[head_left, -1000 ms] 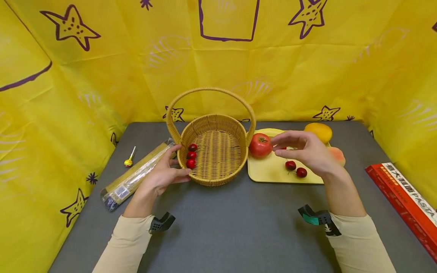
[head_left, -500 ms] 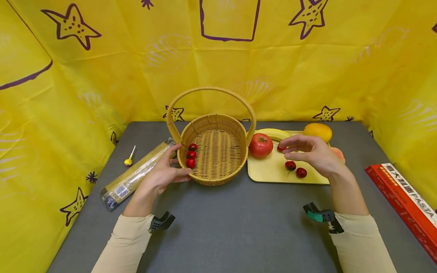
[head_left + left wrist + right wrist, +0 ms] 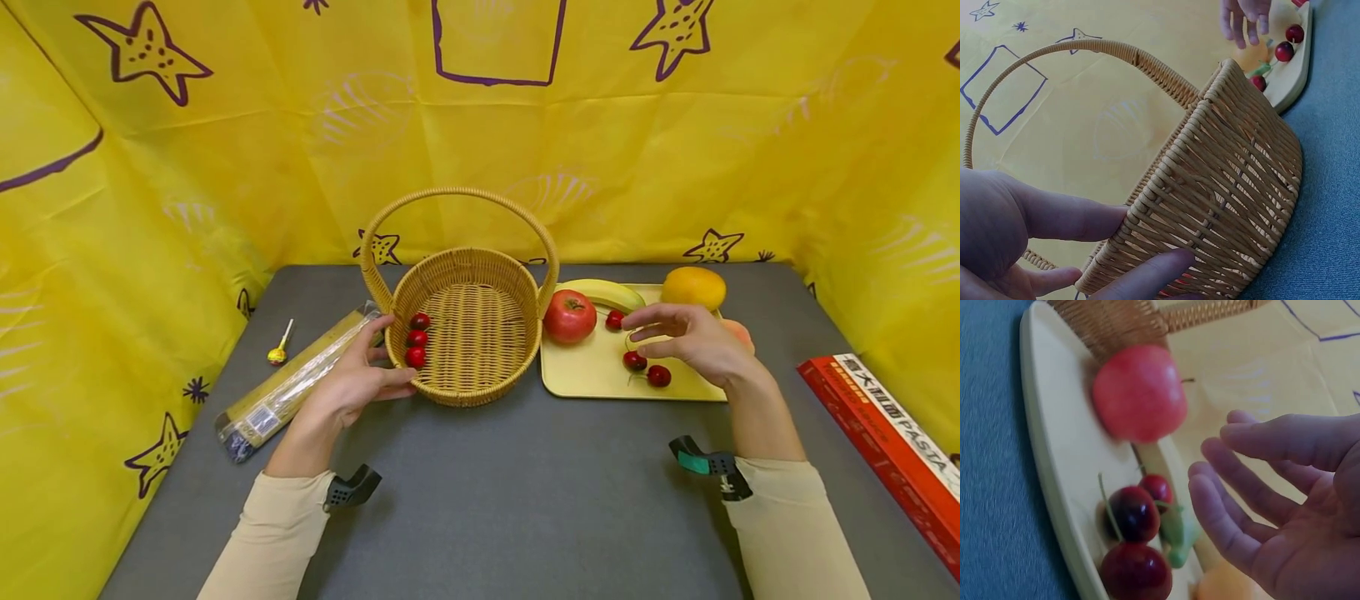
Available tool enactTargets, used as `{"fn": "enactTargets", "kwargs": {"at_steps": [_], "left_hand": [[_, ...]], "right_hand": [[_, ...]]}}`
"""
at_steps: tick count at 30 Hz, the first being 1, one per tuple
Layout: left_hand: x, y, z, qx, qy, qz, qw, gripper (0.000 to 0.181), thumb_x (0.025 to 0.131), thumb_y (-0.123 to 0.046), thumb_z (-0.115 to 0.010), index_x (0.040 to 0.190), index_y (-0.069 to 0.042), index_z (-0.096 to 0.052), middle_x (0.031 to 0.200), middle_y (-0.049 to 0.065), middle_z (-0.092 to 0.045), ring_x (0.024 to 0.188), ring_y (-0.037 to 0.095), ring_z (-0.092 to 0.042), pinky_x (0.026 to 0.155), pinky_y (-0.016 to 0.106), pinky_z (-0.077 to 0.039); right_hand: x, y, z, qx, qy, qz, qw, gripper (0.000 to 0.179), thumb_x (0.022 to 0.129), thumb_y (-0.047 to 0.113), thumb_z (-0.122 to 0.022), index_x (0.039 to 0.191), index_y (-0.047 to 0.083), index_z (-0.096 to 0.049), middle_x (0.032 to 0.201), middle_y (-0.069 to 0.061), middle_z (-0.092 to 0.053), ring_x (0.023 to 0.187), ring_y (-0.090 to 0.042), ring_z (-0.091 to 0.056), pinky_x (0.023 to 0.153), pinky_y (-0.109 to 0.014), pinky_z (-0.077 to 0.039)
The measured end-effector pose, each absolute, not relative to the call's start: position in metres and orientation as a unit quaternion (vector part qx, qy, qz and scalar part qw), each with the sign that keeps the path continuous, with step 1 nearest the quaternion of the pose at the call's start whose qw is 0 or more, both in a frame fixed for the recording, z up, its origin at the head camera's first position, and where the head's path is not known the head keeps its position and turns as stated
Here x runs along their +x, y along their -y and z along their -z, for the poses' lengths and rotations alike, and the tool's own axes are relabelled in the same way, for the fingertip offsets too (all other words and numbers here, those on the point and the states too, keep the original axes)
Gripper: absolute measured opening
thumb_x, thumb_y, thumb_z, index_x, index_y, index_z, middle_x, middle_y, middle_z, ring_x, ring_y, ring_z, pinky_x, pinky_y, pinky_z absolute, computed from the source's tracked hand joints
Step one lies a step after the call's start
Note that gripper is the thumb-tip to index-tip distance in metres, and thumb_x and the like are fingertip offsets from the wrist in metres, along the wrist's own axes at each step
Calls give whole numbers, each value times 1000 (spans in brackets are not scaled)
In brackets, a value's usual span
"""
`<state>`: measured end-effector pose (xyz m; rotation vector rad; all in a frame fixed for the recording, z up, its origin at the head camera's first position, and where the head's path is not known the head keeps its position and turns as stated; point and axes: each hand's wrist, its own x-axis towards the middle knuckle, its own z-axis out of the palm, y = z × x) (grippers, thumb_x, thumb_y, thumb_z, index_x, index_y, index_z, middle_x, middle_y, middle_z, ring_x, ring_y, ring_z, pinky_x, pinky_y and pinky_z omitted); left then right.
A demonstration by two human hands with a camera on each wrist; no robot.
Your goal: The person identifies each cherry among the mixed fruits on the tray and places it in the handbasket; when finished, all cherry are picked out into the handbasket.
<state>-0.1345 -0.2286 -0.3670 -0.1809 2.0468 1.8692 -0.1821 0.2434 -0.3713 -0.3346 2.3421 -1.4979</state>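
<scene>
The cloth point(image 3: 270, 183) has a strong yellow colour, with purple outlines of starfish and faint whitish shells drawn on it. The table point(image 3: 480, 500) is plain dark grey. The basket point(image 3: 480, 333) is golden brown, in a woven pattern. The cherries point(image 3: 658, 376) are deep red, and the large round fruit point(image 3: 570, 317) is a brighter red. The tray point(image 3: 577, 375) is pale yellow; the banana point(image 3: 603, 292) is yellow with a greenish end. The box point(image 3: 885, 446) is red with a white band and dark letters. Both sleeves point(image 3: 270, 525) are cream.
</scene>
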Motion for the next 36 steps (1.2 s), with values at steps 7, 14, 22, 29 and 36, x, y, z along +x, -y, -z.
{"fn": "enactTargets", "kwargs": {"at_steps": [7,14,22,29,36], "left_hand": [[-135,230,368,-55,-726,-662,180,97,95,9,-66,168,-18,-9,152,36,-30,106,35,-71,85,38,-66],[-135,230,367,-55,-726,-662,179,97,95,10,-66,168,-19,-9,152,36,-30,105,35,-72,86,37,-66],[-134,229,366,-55,-727,-659,183,97,96,9,-66,168,-18,-8,153,36,-29,106,35,-71,85,37,-66],[-134,229,366,-54,-726,-660,184,97,96,9,-66,169,-18,-7,153,36,-29,103,33,-72,84,37,-66],[-134,229,367,-54,-731,-656,182,97,96,9,-66,168,-17,-7,152,37,-30,104,35,-72,85,38,-66]], "right_hand": [[-186,-249,381,-108,-837,503,186,41,96,2,-71,135,-4,-62,138,-23,-60,121,-33,-63,89,-24,-60],[-190,-254,390,-106,-843,493,190,39,93,0,-73,131,-4,-64,134,-24,-63,122,-38,-62,86,-25,-61],[-192,-250,397,-111,-842,492,191,38,88,-5,-73,126,-7,-66,126,-28,-67,109,-30,-67,80,-28,-63],[-193,-246,401,-115,-853,472,192,39,85,-5,-75,123,-4,-68,126,-27,-66,105,-33,-65,76,-28,-62],[-194,-243,402,-123,-872,438,182,39,82,-6,-79,120,-4,-70,115,-23,-70,104,-32,-63,77,-24,-58]]}}
